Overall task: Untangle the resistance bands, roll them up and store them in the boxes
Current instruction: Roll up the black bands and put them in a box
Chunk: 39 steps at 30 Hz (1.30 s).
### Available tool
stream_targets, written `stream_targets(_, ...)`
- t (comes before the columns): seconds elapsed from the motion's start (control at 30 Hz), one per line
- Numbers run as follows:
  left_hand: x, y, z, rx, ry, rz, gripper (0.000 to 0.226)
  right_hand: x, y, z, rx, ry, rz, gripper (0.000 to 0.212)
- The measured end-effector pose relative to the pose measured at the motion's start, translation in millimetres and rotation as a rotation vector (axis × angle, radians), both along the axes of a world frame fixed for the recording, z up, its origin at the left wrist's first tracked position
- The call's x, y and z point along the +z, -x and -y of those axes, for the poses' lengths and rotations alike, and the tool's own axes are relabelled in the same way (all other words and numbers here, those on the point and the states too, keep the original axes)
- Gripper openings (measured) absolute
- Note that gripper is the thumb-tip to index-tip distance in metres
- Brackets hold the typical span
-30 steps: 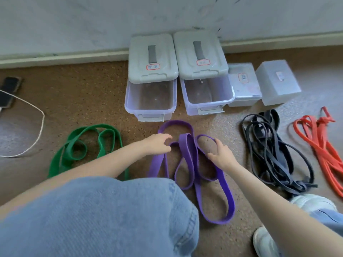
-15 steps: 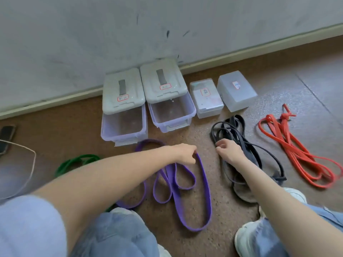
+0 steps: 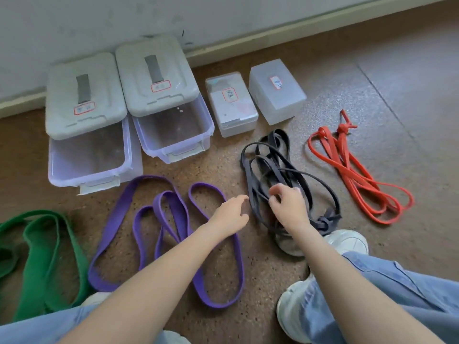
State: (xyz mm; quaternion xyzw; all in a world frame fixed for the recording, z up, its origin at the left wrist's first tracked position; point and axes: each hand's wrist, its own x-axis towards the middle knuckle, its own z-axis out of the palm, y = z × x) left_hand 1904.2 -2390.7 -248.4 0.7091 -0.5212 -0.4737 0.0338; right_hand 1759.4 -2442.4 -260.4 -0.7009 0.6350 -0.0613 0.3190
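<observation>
Right hand (image 3: 285,207) pinching strands of the black band (image 3: 278,170); untangling appears to be starting.

Fingers are closed on the tangle at centre right of the frame; the left hand (image 3: 231,214), fingers loosely apart, reaches toward it from the left, holding nothing. Next likely calls for working the knot loose. Boxes (image 3: 173,135) wait open at upper left.

Matt rubbery black band (image 3: 250,170), clear glossy plastic boxes (image 3: 173,130), speckled rough floor (image 3: 248,319).
</observation>
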Motion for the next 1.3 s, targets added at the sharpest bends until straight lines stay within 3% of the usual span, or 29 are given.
stream_targets(0.07, -3.6, 4.6, -3.6, -0.018, 0.013, -0.013, 0.052, -0.2, 17.7, 3.1, -0.014, 0.128, -0.218, 0.039)
stream_targets(0.2, -9.2, 17.4, -11.2, -0.052, 0.009, -0.029, 0.055, 1.8, 43.7, 8.6, 0.177, -0.367, -0.417, 0.095)
stream_targets(0.27, -12.2, 21.0, -16.5, -0.133, -0.011, -0.032, 0.06, -3.3, 44.7, -1.6, 0.319, -0.509, -0.596, 0.118)
stream_targets(0.3, -14.4, 23.0, -19.4, -0.176, -0.028, -0.035, 0.063, -6.2, 44.6, -9.2, 0.365, -0.493, -0.679, 0.117)
stream_targets(0.37, -17.3, 26.5, -24.1, -0.174, -0.033, -0.062, 0.066, -9.1, 46.6, -20.1, 0.341, -0.323, -0.695, 0.089)
stream_targets(0.5, -20.7, 37.1, -22.9, 0.026, 0.083, -0.118, 0.061, -0.1, 54.3, -11.7, 0.249, -0.049, -0.364, 0.043)
stream_targets(0.63, -15.1, 46.8, -12.6, 0.295, 0.011, -0.323, 0.064, 24.0, 38.7, 4.3, 0.201, -0.076, -0.017, 0.047)
stream_targets(0.73, -1.3, 48.8, -2.9, 0.587, -0.079, -0.613, 0.043, 43.7, 26.2, 21.7, 0.212, -0.192, 0.142, 0.034)
stream_targets(0.83, 12.5, 37.9, 1.5, 0.836, -0.079, -0.843, 0.009, 57.0, 28.0, 36.8, 0.252, -0.392, 0.192, 0.041)
stream_targets(0.9, 15.8, 24.7, 1.3, 0.988, -0.072, -0.936, 0.012, 56.8, 36.9, 38.5, 0.264, -0.467, 0.151, 0.054)
stream_targets(0.97, 14.9, 12.4, 0.1, 1.095, -0.091, -0.964, 0.011, 48.0, 43.6, 34.2, 0.264, -0.408, 0.056, 0.054)
stream_targets(1.07, 13.3, 5.9, -1.9, 1.177, -0.114, -0.991, 0.01, 29.0, 44.6, 17.3, 0.304, -0.419, -0.066, 0.05)
stream_targets(1.17, 10.3, 7.2, -1.9, 1.219, -0.15, -0.997, 0.01, 13.9, 40.7, 5.2, 0.237, -0.315, -0.053, 0.036)
stream_targets(1.23, 9.0, 7.5, -1.6, 1.108, -0.189, -0.911, 0.017, 14.1, 39.2, 5.8, 0.182, -0.248, -0.011, 0.028)
stream_targets(1.3, 16.0, 5.6, -2.7, 0.829, -0.228, -0.732, 0.031, 23.5, 38.6, 11.4, 0.14, -0.239, 0.033, 0.025)
